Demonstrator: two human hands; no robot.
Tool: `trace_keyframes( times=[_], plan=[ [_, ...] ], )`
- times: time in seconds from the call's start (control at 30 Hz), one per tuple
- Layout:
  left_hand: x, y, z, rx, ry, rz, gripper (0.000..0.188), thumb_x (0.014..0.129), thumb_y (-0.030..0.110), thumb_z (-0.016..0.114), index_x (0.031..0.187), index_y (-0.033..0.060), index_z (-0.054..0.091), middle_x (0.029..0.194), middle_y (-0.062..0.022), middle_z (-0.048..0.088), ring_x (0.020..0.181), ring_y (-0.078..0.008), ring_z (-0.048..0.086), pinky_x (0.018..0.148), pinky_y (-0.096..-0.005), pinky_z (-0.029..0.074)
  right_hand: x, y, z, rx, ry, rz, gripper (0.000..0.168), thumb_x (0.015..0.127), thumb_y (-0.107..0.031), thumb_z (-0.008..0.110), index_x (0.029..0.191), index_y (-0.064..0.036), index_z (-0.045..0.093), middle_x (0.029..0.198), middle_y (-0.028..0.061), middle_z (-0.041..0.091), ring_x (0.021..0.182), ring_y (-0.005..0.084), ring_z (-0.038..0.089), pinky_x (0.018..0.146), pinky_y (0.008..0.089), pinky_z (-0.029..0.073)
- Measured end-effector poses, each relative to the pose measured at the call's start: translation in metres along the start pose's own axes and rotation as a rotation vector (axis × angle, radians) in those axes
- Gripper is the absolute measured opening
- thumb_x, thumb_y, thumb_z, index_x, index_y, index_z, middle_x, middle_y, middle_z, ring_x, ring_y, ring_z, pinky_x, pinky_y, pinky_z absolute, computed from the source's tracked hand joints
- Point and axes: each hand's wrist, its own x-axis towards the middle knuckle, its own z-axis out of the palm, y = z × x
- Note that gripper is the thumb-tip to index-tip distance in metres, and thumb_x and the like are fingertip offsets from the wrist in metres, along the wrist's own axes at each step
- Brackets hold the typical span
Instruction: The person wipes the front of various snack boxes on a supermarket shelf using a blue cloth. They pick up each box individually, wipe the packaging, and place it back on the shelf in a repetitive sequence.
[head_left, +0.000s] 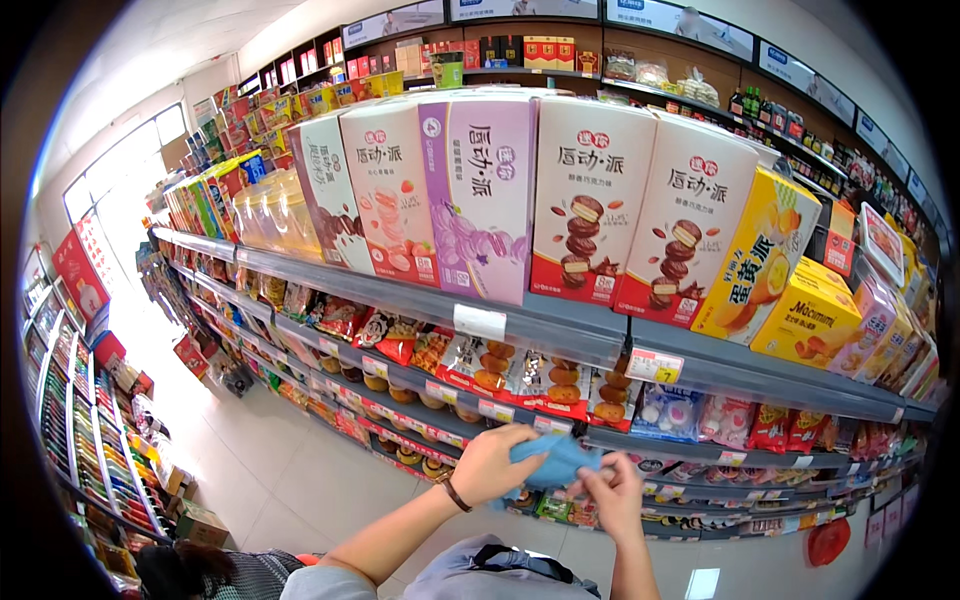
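Observation:
A blue cloth (556, 463) is bunched between my two hands, in front of the lower shelves. My left hand (495, 463) grips its left part from above, with a dark band at the wrist. The fingertips of my right hand (613, 484) pinch its right edge. Beyond the hands, tall snack boxes stand upright in a row on the top shelf: a purple and white box (480, 202), a white and red chocolate pie box (589, 202) and a yellow box (757, 255). Packaged snacks (555, 382) lie on the shelf below them.
The grey shelf edge (420, 304) runs across the view, bearing price tags. Clear plastic tubs (277, 214) stand at its left. A person's dark-haired head (184, 570) is at the lower left. A cardboard box (201, 523) and a red round object (828, 541) are on the tiled floor.

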Motion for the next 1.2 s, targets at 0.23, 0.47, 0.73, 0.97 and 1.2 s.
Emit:
trace_keyframes(
  times=[0.23,0.47,0.73,0.97,1.2],
  plan=[
    [-0.029,0.102,0.031,0.27,-0.481,0.624,0.068,0.084,0.05,0.067,0.137,0.0125,0.048,0.126,-0.0088,0.058,0.098,-0.0229,0.065,0.072,-0.0352,0.055,-0.026,-0.009,-0.005,0.92,0.23,-0.036,0.037,0.098,-0.035,0.044,0.123,-0.008,0.047,0.116,0.0134,0.057,0.108,0.0243,0.058,0.09,0.0391,0.049],
    [0.103,0.131,-0.125,0.622,0.461,0.693,0.054,0.081,0.019,0.072,0.13,0.0064,0.056,0.128,-0.015,0.059,0.119,-0.0329,0.056,0.102,-0.0425,0.042,-0.039,-0.057,0.021,-1.505,-0.106,-0.469,0.015,0.084,-0.021,0.057,0.091,-0.01,0.063,0.089,0.01,0.06,0.083,0.026,0.06,0.072,0.0358,0.048],
    [0.177,0.106,-0.232,1.164,0.675,0.507,0.074,0.078,0.052,0.072,0.135,0.0092,0.049,0.15,-0.0139,0.038,0.143,-0.0306,0.027,0.117,-0.0473,0.017,-0.05,-0.035,0.041,-1.308,-0.256,-0.55,0.017,0.077,-0.03,0.065,0.08,-0.013,0.067,0.076,0.0054,0.057,0.078,0.0275,0.059,0.063,0.042,0.044],
    [0.125,0.119,-0.237,0.622,0.545,0.543,0.084,0.057,0.021,0.091,0.129,0.0092,0.049,0.147,-0.0144,0.04,0.13,-0.0255,0.047,0.103,-0.0409,0.047,-0.027,-0.043,0.042,-1.121,-0.111,-0.702,0.01,0.082,-0.017,0.063,0.086,-0.007,0.06,0.079,0.007,0.055,0.081,0.0259,0.058,0.063,0.0387,0.044],
    [0.038,0.148,-0.231,0.571,0.79,0.707,0.108,0.047,0.02,0.094,0.14,0.0061,0.042,0.124,-0.0087,0.056,0.117,-0.0225,0.056,0.096,-0.0357,0.051,-0.025,-0.101,0.044,-0.424,-0.119,-0.468,0.017,0.085,-0.014,0.061,0.095,-0.004,0.053,0.088,0.0087,0.049,0.089,0.024,0.054,0.075,0.0338,0.042]
  ],
)
